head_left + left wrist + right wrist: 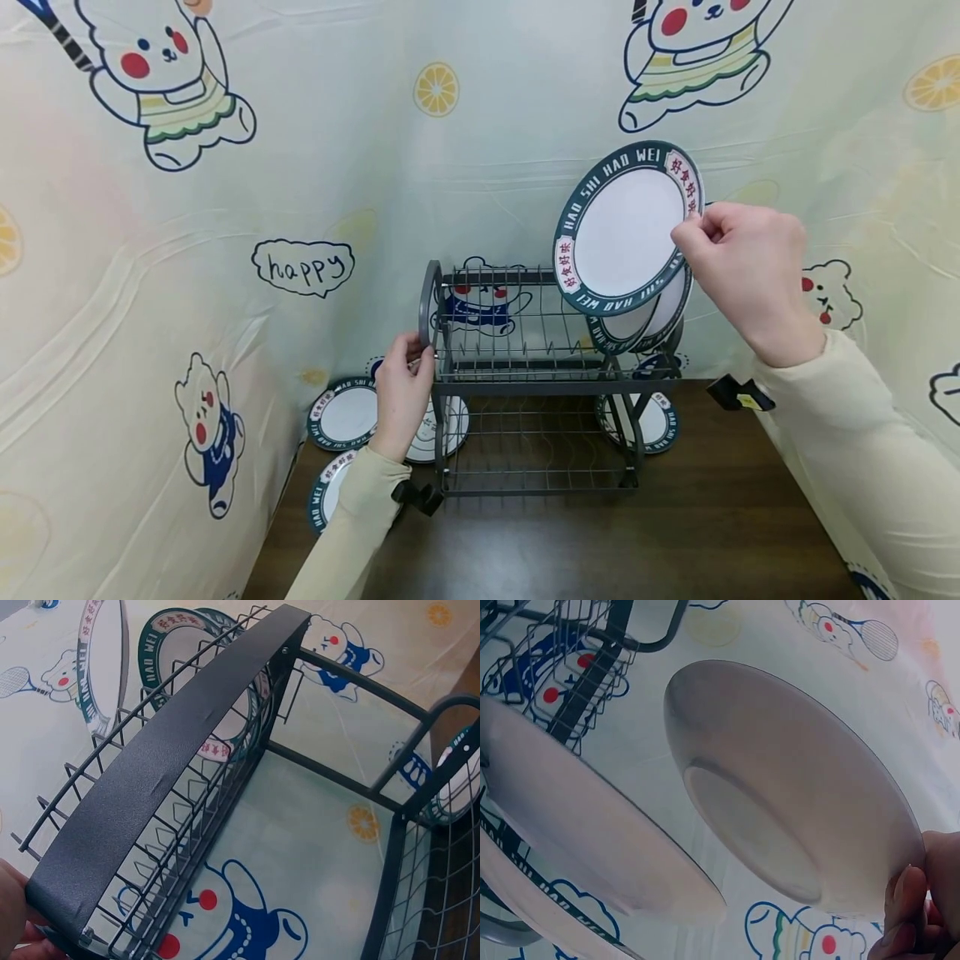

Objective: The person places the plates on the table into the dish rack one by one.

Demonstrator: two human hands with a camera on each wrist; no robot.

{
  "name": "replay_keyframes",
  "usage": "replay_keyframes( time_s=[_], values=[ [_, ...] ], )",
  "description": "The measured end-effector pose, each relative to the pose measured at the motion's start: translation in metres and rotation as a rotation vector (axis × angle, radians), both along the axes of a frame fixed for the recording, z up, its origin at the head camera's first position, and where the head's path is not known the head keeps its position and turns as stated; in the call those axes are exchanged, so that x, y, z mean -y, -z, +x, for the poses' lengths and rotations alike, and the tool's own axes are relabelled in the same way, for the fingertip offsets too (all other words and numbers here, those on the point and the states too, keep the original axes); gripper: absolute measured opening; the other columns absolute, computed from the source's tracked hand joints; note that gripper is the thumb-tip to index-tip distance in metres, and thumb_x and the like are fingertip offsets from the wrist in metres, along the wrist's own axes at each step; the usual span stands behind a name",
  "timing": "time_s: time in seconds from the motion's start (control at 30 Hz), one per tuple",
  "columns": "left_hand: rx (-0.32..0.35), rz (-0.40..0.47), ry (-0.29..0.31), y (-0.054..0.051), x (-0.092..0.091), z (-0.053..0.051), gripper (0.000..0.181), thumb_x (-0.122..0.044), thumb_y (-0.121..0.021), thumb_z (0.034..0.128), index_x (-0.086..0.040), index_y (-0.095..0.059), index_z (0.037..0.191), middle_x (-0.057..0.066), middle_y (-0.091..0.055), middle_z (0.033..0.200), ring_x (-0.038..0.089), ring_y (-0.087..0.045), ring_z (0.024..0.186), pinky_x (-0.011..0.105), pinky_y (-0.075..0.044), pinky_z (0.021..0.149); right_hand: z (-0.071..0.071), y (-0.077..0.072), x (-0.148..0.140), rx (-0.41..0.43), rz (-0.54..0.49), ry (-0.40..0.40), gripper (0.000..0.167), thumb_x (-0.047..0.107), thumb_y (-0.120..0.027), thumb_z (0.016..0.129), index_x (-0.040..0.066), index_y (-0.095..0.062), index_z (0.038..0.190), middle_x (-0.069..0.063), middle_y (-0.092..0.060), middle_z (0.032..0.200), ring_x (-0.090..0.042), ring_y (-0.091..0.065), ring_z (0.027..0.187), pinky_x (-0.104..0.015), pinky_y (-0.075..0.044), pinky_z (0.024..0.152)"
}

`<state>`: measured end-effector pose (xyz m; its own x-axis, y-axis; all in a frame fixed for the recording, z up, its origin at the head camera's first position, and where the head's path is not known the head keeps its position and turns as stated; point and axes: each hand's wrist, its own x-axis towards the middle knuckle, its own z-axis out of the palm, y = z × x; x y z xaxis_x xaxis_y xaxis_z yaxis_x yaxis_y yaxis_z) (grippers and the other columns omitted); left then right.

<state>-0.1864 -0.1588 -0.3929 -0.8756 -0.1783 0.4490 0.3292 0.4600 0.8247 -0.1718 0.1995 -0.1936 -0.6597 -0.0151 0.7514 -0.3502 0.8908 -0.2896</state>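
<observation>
My right hand (757,271) pinches a white plate (630,233) by its right rim, raised above the right end of a dark two-tier dish rack (558,388). A green band with lettering circles the plate; the right wrist view shows its plain underside (795,780). Behind and below it, at least two similar plates (667,310) stand on edge in the upper tier, apart from the held one in the right wrist view. With thumb and fingers, my left hand (405,392) grips the rack's curved left side frame (150,780).
Green-rimmed plates (345,417) lie on the brown table (600,542) left of the rack, beside a white plate (456,425) partly behind my left hand. Another plate (662,425) is behind the rack's lower right. Patterned cloth (480,167) hangs behind and along the sides.
</observation>
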Motion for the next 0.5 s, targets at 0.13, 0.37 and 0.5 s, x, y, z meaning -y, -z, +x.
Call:
replay_keyframes(
  time_s=[0.13,0.37,0.5],
  values=[
    [0.006,0.001,-0.003,0.000,0.000,0.000,0.020,-0.009,-0.061,0.1038,0.002,-0.063,0.121,0.016,-0.067,0.113,0.028,-0.068,0.106,0.041,-0.060,0.095,-0.004,0.005,0.004,-0.079,0.080,0.003,0.038,0.011,-0.052,0.094,0.004,-0.060,0.057,-0.007,-0.049,0.048,-0.017,-0.038,0.044,-0.028,-0.021,0.043],
    [0.013,0.006,-0.005,-0.001,-0.001,0.001,0.021,-0.008,-0.061,0.1037,0.003,-0.063,0.122,0.016,-0.067,0.113,0.027,-0.068,0.106,0.040,-0.060,0.095,-0.010,0.015,0.008,-0.201,0.196,-0.017,0.036,0.009,-0.053,0.093,0.002,-0.058,0.059,-0.010,-0.049,0.048,-0.023,-0.038,0.042,-0.032,-0.018,0.042],
    [0.015,0.009,-0.006,-0.001,-0.001,0.001,0.021,-0.008,-0.061,0.1036,0.003,-0.063,0.121,0.016,-0.067,0.113,0.027,-0.068,0.106,0.040,-0.060,0.095,-0.010,0.020,0.013,-0.208,0.218,-0.006,0.036,0.011,-0.053,0.095,0.001,-0.060,0.061,-0.012,-0.049,0.049,-0.028,-0.040,0.042,-0.032,-0.019,0.043]
  ],
)
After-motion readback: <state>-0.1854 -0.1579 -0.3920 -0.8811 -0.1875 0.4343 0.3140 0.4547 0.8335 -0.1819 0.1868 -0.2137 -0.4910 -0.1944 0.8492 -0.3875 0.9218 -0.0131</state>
